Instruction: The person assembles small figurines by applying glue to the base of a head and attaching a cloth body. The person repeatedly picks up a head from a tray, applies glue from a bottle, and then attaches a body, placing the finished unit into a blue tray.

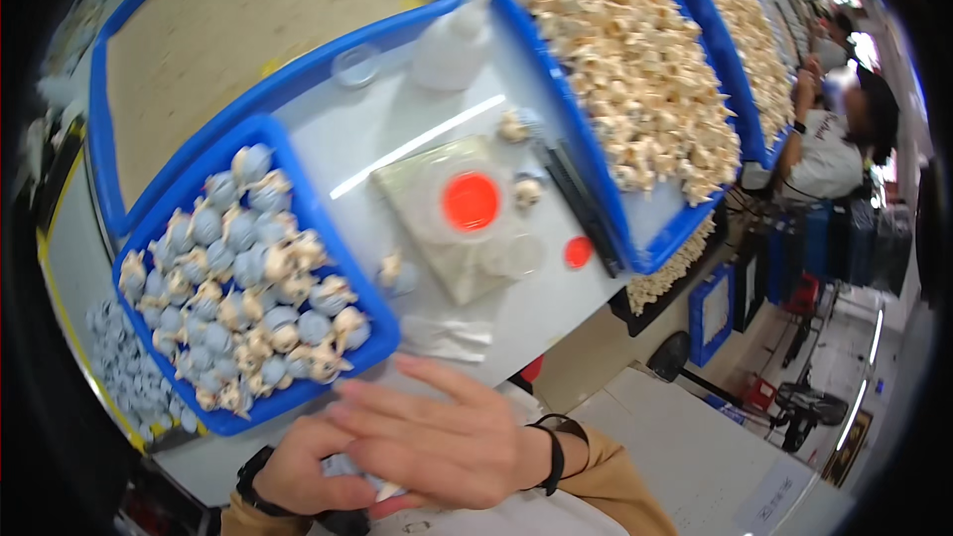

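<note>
At the lower edge my two hands meet around a small blue-grey and cream figurine [369,474], mostly hidden between them. My left hand [298,467] is closed on it from the left, its thumb along the piece. Over the top lies my right hand [447,437], its fingers stretched across my left fingers and its thumb pressing underneath. Just beyond, a blue tray [382,337] holds many similar blue-and-cream figurines [238,228]. A loose figurine [399,273] lies to the right of that tray, and two more rest farther back near the black pen-like tool [581,201].
Centrally, a clear dish with red contents [470,201] stands on a greenish square slab [437,164]. Behind it is a white squeeze bottle [452,50]. Cream parts fill a blue tray [635,256] at right; a sand-coloured tray [258,30] is far left. A person [829,154] sits beyond.
</note>
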The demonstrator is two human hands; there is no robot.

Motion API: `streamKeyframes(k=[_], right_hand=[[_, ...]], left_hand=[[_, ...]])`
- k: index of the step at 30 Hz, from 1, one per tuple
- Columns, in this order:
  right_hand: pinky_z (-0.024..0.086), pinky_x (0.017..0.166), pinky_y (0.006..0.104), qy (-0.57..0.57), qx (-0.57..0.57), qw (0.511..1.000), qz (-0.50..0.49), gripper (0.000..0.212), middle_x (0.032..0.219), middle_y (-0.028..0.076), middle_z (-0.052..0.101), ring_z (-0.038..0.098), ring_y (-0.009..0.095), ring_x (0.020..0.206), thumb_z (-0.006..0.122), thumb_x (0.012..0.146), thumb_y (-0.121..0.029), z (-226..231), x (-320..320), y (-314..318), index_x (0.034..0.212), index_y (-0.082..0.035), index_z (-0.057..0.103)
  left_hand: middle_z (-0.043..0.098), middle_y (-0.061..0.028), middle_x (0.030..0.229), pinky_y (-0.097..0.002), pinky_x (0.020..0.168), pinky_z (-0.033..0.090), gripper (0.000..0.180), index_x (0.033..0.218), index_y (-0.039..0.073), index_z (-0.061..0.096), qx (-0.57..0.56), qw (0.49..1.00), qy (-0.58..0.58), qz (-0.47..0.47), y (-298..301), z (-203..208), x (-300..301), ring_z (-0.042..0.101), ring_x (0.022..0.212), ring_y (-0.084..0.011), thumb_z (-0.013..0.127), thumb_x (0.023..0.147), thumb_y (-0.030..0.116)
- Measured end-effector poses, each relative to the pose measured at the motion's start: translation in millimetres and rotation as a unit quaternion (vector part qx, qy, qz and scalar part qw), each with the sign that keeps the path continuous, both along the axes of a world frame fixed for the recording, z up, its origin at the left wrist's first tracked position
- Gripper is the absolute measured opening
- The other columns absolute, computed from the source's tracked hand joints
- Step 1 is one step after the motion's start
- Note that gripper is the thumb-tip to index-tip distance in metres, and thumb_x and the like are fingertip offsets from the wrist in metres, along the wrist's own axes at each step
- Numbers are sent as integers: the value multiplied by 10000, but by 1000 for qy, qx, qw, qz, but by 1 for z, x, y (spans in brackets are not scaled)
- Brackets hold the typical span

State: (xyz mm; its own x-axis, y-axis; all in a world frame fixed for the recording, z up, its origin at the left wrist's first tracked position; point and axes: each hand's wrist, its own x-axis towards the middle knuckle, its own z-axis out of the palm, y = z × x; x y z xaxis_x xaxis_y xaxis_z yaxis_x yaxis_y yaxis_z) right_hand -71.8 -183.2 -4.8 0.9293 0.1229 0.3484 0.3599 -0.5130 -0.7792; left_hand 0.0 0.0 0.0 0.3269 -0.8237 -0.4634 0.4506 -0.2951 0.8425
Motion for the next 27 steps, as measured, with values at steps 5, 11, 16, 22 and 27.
streamKeyframes(k=[5, 11, 16, 22, 27], right_hand=[[381, 866, 414, 60, 28, 996, 61, 463, 1113, 165, 526, 494, 324, 1056, 520, 812, -403, 31, 6, -36, 1076, -22, 515], [451, 643, 289, 63, -32, 895, -440, 294, 837, 127, 610, 577, 225, 707, 601, 689, 0, 27, -14, -120, 982, 12, 580], [446, 659, 300, 159, -207, 896, -360, 304, 855, 124, 578, 569, 234, 724, 575, 684, 42, 26, 8, -165, 977, -37, 562], [448, 646, 314, 153, -247, 881, -373, 192, 794, 133, 559, 574, 252, 714, 573, 675, 56, 0, 15, -176, 844, -16, 516], [400, 601, 247, 86, -198, 833, -509, 262, 769, 60, 552, 512, 147, 652, 562, 719, 6, 18, 0, -150, 980, -4, 546]], left_hand=[[606, -98, 699, -249, 418, 402, 536, 725, -11, 597, 118, 988, 54, 84, -10, 17, -4, 559, 523, -150, 551, 750, 523], [346, -47, 545, -239, 289, 299, 446, 1113, 0, 398, -96, 751, 299, 581, -1, 31, 12, 346, 422, -136, 298, 917, 388], [415, -95, 581, -258, 358, 336, 427, 1101, -60, 392, -201, 916, 209, 278, 9, 11, -4, 403, 457, -181, 357, 888, 308], [511, -183, 729, -231, 397, 356, 425, 1135, -87, 378, -169, 875, 414, 187, -33, 11, 0, 453, 494, -154, 441, 797, 163], [529, -182, 662, -232, 379, 330, 434, 1073, -95, 404, -47, 923, 365, 117, -42, 28, 11, 416, 423, -134, 425, 858, 281]])
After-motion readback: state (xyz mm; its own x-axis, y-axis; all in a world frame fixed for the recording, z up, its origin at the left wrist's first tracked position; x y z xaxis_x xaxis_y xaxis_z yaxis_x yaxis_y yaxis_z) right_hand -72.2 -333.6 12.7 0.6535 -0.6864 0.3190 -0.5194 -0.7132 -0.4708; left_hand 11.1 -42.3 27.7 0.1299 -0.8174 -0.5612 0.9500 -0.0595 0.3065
